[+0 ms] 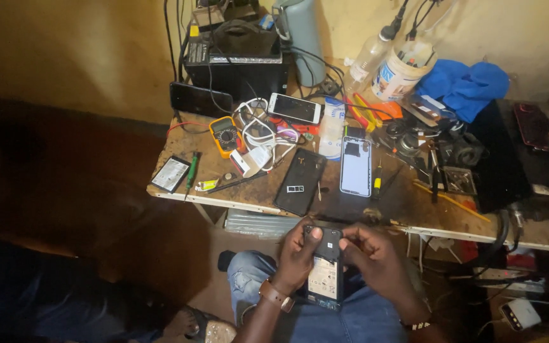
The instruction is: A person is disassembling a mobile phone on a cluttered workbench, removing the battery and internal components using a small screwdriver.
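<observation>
Opened dark slab-shaped phone with exposed pale battery (325,274) gripped over lap at six o'clock, left hand (297,254) and right hand (366,251) both closed on upper end; risk: thumb slip dropping it, or pressure cracking exposed internals.

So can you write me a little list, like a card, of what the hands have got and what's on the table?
left hand: grips the left side of an opened phone, thumb on its dark upper part
right hand: grips the phone's right side
phone: back cover off, pale battery showing, held over the lap
table: worn wood, cluttered
near the hands: black back cover, pale blue phone back
further back: yellow multimeter, white phone, blue cloth
</observation>
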